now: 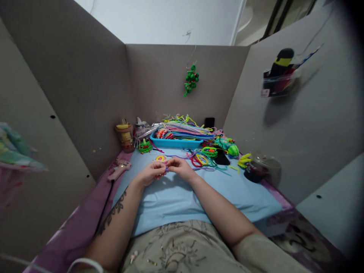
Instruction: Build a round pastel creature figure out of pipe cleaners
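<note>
My left hand [154, 171] and my right hand [180, 168] meet over the blue table cover, fingertips pinched together. Between them is a small pink and yellow pipe-cleaner piece [160, 158], with a bit of purple at the fingertips. Most of it is hidden by the fingers, so its shape is unclear. Just beyond my right hand lie loose pipe cleaners [199, 159] in red, yellow, teal and purple. A green round pipe-cleaner figure [145, 146] sits behind my left hand.
A blue tray [178, 143] heaped with pipe cleaners stands at the back. On the left are a pink glue gun [119, 170] with a cord and a lidded cup [125, 136]. A dark tub [254, 171] stands right. Grey panels enclose the table.
</note>
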Demonstrator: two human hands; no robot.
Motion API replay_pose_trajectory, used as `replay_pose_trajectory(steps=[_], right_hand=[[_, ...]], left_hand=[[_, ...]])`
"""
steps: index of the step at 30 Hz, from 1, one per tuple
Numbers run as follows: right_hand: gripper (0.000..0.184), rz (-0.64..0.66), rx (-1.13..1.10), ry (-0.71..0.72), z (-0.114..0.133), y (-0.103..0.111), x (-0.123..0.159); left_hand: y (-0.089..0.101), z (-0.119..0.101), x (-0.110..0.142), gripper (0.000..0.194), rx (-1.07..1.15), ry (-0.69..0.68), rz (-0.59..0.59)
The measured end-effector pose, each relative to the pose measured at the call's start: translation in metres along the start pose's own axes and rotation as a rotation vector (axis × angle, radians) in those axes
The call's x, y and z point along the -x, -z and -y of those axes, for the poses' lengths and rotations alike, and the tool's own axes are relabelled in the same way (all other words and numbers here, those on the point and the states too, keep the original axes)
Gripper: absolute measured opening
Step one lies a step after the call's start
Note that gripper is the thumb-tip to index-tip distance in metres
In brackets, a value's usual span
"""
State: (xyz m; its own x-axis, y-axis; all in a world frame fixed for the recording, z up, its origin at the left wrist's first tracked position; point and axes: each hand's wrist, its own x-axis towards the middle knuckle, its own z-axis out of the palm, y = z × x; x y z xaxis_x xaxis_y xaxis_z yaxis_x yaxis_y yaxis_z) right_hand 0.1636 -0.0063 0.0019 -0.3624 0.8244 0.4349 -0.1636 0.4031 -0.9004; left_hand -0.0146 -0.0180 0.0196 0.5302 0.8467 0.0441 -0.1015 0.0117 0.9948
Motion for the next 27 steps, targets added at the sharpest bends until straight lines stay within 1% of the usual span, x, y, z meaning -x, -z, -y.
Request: replay_pose_trajectory(steps=[6, 10, 14, 18, 23, 27], right_hand=[[0.016, -0.064, 0.156, 0.115, 0.002, -0.001, 0.001], [0.012, -0.099, 0.260, 0.156, 0.004, -0.002, 0.003], [0.010, -0.120, 0.336, 0.169, 0.007, -0.005, 0.004], [0.008, -0.146, 0.386, 0.175, 0.007, -0.007, 0.004], [0.007, -0.196, 0.422, 0.173, 0.004, -0.007, 0.003], [0.008, -0.236, 0.438, 0.175, 0.001, -0.007, 0.003]], left_hand=[[0.000, 0.002, -0.002, 0.032, -0.002, -0.012, -0.046], [-0.003, 0.004, -0.005, 0.037, -0.027, -0.038, -0.102], [-0.007, 0.005, -0.008, 0.041, -0.074, -0.112, -0.203], [-0.010, 0.005, -0.009, 0.040, -0.147, -0.187, -0.295], [-0.009, 0.009, -0.012, 0.037, -0.267, -0.279, -0.359], [-0.007, 0.014, -0.013, 0.031, -0.407, -0.407, -0.448]])
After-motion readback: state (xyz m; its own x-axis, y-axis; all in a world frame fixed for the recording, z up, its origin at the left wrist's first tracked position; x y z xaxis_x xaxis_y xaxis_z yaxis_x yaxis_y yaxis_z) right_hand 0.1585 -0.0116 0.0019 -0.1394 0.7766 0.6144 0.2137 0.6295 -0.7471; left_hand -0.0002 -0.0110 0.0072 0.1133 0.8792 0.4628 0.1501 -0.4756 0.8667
